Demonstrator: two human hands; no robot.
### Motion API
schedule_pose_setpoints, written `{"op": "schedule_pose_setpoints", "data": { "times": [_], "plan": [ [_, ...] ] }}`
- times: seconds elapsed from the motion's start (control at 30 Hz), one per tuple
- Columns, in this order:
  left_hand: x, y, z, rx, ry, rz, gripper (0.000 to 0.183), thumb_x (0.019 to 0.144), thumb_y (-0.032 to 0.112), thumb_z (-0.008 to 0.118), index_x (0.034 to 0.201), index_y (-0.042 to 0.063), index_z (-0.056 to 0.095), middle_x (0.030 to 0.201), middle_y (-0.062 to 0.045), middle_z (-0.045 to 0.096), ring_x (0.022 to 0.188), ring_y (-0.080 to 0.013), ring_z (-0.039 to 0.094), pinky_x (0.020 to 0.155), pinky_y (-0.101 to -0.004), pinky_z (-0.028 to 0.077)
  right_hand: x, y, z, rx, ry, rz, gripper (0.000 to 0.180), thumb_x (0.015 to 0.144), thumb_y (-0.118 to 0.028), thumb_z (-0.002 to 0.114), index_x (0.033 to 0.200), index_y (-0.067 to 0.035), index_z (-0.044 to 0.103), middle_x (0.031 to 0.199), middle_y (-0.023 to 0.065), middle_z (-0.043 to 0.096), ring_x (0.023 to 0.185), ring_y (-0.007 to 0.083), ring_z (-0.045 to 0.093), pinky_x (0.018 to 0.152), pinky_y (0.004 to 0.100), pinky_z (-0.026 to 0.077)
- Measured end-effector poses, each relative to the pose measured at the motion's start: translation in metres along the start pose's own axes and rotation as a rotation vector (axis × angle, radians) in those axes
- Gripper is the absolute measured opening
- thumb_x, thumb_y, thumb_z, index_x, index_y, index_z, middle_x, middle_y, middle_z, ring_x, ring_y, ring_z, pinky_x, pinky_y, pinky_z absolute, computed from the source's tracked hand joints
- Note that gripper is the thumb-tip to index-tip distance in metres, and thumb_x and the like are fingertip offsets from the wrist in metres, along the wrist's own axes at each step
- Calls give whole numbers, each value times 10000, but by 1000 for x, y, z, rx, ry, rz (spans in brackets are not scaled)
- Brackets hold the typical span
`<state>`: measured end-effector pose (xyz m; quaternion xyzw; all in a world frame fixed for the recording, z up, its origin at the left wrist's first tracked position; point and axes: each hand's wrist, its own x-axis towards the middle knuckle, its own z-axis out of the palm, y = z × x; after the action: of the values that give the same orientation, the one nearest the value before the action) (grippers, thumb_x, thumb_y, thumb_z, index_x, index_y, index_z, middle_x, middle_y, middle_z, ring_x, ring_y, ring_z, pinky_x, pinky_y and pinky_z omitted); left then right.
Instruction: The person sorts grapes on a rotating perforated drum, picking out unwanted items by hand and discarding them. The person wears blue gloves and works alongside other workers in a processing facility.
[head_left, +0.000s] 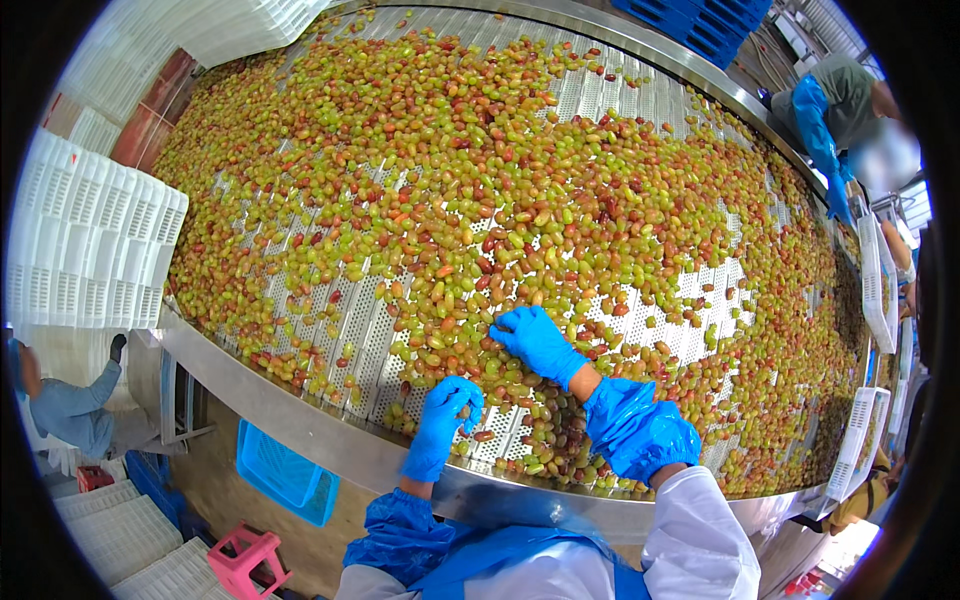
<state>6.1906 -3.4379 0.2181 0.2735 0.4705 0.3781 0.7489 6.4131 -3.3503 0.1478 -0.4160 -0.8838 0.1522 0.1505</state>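
Note:
A broad layer of loose green and reddish grapes (480, 172) covers much of a perforated metal conveyor (367, 307) before me. My right hand (536, 341), in a blue glove, lies over the grapes near the belt's front part with its fingers curled down among them; whether it holds one cannot be told. Lower and to the left, my left hand (446, 424), also blue-gloved, is raised above the front edge with its fingers bent towards the thumb. No held grape can be made out there. Darker grapes (559, 427) gather between the right forearm and the belt edge.
A steel rim (300, 420) borders the belt. White plastic crates (94, 232) stack at left; more crates (859, 442) stand at right. A blue basket (285, 472) and pink stool (251, 562) are on the floor. Co-workers (825, 112) stand at the far right; another person (75, 409) is at left.

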Motion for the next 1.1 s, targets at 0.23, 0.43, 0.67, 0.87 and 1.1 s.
{"op": "schedule_pose_setpoints", "data": {
  "times": [0.23,0.43,0.67,0.87,1.1],
  "plan": [
    [1,-29,11,43,79,0,123,967,95,502,949,23,601,811,-54,588,637,-115,538,513,-248,418,-31,-66,-28,834,67,535,317,925,-287,619,1198,-139,679,981,94,551,974,257,525,850,382,430],
    [1,-76,3,597,-25,367,202,950,145,541,1103,63,644,918,-42,608,799,-100,565,619,-221,446,-59,-110,-12,1524,118,662,355,956,-264,615,1249,-67,647,1467,91,379,1264,227,469,1051,346,390],
    [-10,-69,45,13,132,-3,267,997,236,524,1175,63,622,864,37,594,766,-44,527,588,-196,410,-84,-104,-21,1333,90,678,328,910,-184,655,1207,-45,650,1274,69,488,1105,182,529,955,320,444],
    [-12,-82,57,-152,115,-2,251,1013,241,484,1099,50,622,742,35,529,607,-59,463,494,-196,349,-85,-107,-30,1762,138,841,166,950,-173,603,1003,-17,623,925,46,647,874,144,602,856,297,468],
    [-33,-43,73,-242,188,52,186,994,179,453,891,61,553,780,-31,540,642,-112,471,563,-234,377,-11,-52,-2,974,442,414,432,879,-240,681,1270,-87,577,1203,88,592,1067,244,578,903,372,459]
  ]
}}
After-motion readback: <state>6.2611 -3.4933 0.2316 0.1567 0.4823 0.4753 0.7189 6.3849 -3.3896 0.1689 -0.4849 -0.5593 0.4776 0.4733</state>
